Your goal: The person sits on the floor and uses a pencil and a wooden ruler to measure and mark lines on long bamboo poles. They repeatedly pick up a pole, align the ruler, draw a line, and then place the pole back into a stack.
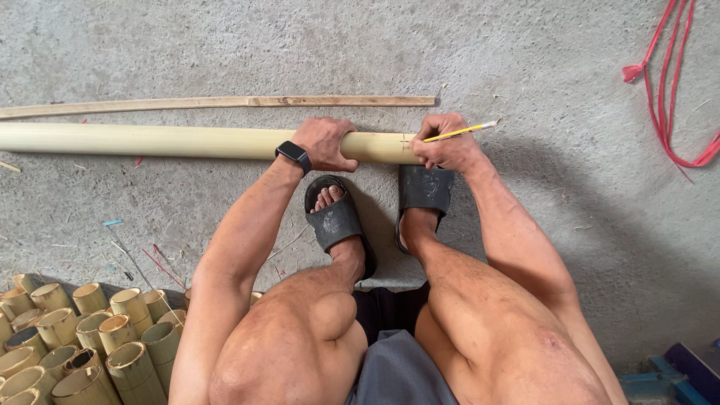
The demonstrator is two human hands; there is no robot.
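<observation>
Knees bent, left grip clamps bamboo pole; right grip pinches pencil, seemingly touching pole.

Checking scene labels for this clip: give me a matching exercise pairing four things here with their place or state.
Things:
1. pencil
2. bamboo pole
3. cut bamboo pieces
4. red string

Places:
A. piled at lower left
B. on the floor at upper right
C. in the right hand
D. gripped by the left hand

Pairs: 1-C, 2-D, 3-A, 4-B
</observation>
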